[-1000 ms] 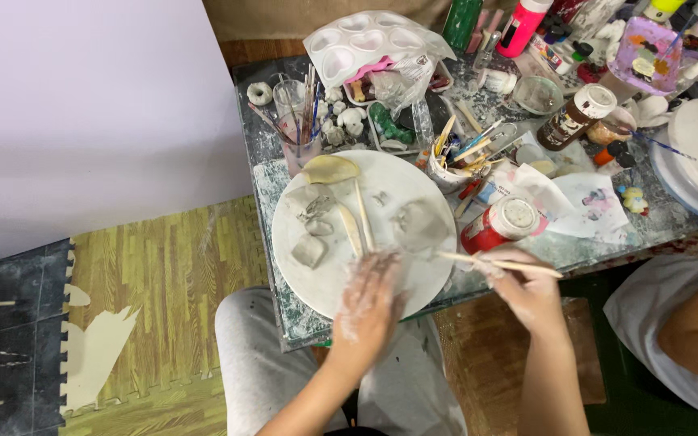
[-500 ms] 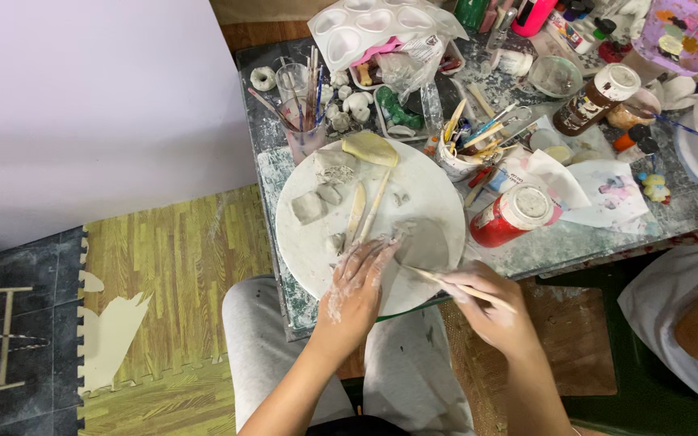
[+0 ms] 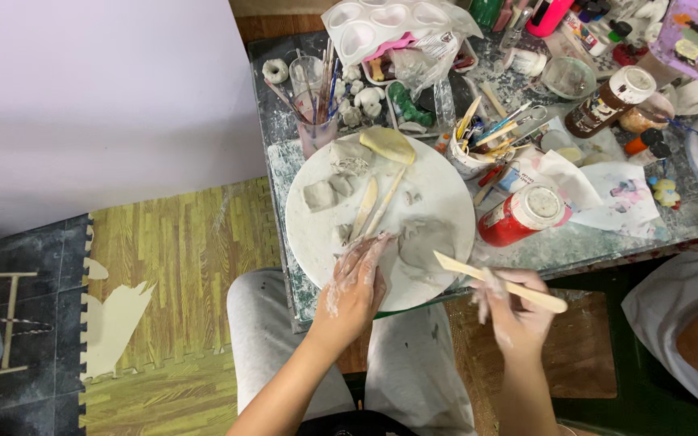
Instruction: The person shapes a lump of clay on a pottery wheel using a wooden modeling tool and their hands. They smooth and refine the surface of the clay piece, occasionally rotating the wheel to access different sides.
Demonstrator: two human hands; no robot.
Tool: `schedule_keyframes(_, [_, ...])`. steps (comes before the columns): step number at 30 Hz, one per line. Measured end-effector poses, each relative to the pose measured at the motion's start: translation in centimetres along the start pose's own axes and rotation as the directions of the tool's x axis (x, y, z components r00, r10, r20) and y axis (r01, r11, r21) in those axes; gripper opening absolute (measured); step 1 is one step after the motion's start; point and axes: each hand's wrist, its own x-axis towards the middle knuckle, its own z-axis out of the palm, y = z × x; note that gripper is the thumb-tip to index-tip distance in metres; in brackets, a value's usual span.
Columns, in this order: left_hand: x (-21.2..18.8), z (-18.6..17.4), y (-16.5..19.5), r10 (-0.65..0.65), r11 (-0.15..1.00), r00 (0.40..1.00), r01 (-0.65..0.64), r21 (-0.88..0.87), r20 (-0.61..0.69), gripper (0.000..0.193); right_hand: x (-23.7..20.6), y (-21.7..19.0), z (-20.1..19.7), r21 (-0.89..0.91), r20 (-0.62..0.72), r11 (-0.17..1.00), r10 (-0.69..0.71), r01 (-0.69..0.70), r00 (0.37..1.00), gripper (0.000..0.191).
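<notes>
Bright, even indoor light; soft shadows, sharp focus.

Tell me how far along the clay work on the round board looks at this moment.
Early to middle, by the look of it. Done: several small clay pieces lie cut or shaped on the round white board. In hand: the left hand steadies a grey clay slab while the right hand holds a wooden modelling tool at its edge. Left: the slab looks rough and unpainted; the red paint bottle lies capped.

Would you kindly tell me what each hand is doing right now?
Left hand: open, clay-smeared fingers resting on the round white board beside the grey clay lump.
Right hand: closed around a flat wooden modelling stick.
</notes>
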Motion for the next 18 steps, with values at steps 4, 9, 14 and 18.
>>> schedule_keyframes(4, [-0.4,0.5,0.0,-0.027,1.0,1.0,0.027,0.009,0.002,0.063,-0.7,0.7,2.2,-0.176,0.112,0.962,-0.193,0.21,0.975,0.011])
schedule_keyframes(9, [-0.5,0.0,-0.1,-0.015,1.0,0.996,0.015,0.005,0.089,0.065,-0.4,0.9,2.1,0.135,-0.126,0.991,0.027,-0.01,0.992,0.012])
schedule_keyframes(14, [-0.5,-0.3,-0.8,0.123,0.989,0.966,-0.139,0.055,0.229,0.067,-0.6,0.6,-0.8,0.469,-0.194,0.882,0.149,-0.041,0.97,0.015])
schedule_keyframes(18, [-0.8,-0.2,-1.1,0.166,0.974,0.958,-0.196,0.113,0.232,0.062,-0.4,0.0,-1.7,0.466,-0.213,0.88,0.213,-0.093,0.954,0.016])
